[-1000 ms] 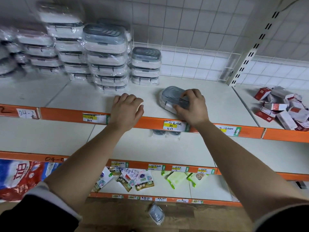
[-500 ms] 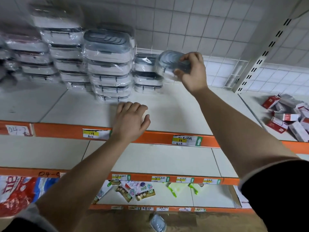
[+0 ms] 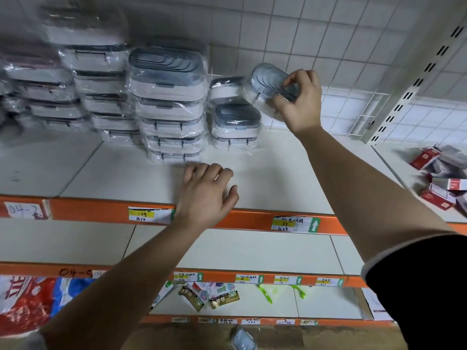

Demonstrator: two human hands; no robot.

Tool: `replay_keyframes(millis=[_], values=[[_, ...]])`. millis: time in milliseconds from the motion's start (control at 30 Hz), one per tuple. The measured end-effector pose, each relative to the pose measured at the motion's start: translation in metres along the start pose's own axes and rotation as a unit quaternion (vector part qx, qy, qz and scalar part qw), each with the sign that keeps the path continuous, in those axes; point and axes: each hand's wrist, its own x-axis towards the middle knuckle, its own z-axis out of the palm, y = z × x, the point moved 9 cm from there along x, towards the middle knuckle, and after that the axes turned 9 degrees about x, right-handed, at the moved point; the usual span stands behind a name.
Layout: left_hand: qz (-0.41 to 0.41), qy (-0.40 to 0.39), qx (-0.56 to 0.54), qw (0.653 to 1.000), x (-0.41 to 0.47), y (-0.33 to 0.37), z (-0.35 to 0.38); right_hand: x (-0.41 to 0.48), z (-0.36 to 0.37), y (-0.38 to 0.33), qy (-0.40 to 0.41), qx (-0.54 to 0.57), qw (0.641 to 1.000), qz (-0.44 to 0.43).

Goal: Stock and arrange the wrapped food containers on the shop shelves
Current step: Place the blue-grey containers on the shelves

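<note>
- Right hand raised above the top shelf, fingers curled closed around a small wrapped container with a grey ribbed lid. Container held tilted, lid facing left and toward the camera, clear of the shelf surface.
- Held container sits in the air just above and right of a short stack of small containers; two are visible in the front column, grey lid on top, and one more stands behind, partly hidden. Cannot tell if the held one touches that rear container.
- Left hand empty, palm down, fingers loosely bent and spread, resting on the front edge of the top shelf over the orange edge strip. Fingertips lie just in front of the tall stack.
- Tall stack of larger wrapped containers, five high, stands left of the small stack. Further stacks run leftward along the shelf, blurred at the far left.
- Price label with green arrow on the strip below the right forearm; another beside the left wrist.
- Red and white boxes lie in a loose heap on the neighbouring shelf at right.
- Middle shelf bare in the visible part.
- One more wrapped container lies on the floor at the bottom centre.
</note>
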Motion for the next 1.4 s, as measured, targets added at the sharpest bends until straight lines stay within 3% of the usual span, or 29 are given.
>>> replay_keyframes(millis=[167, 267, 567, 733, 1000, 1400], values=[[0.003, -0.012, 0.005, 1.000, 0.000, 0.002, -0.001, -0.005, -0.014, -0.013, 0.045, 0.012, 0.998, -0.031], [-0.002, -0.018, 0.000, 1.000, 0.000, 0.002, -0.002, 0.007, -0.007, -0.020, 0.031, 0.023, 0.999, -0.029], [-0.010, -0.018, 0.000, 1.000, -0.001, 0.000, -0.002, 0.026, 0.075, -0.006, -0.167, -0.034, 0.985, 0.005], [-0.009, -0.019, 0.004, 1.000, -0.001, 0.001, -0.001, 0.010, 0.079, 0.017, -0.133, -0.027, 0.990, 0.035], [-0.004, -0.015, 0.004, 1.000, -0.001, 0.002, 0.001, -0.008, 0.091, 0.035, -0.107, 0.077, 0.987, 0.098], [-0.015, -0.037, 0.001, 0.999, -0.002, 0.000, 0.000, -0.029, 0.063, 0.031, -0.087, -0.003, 0.991, 0.101]])
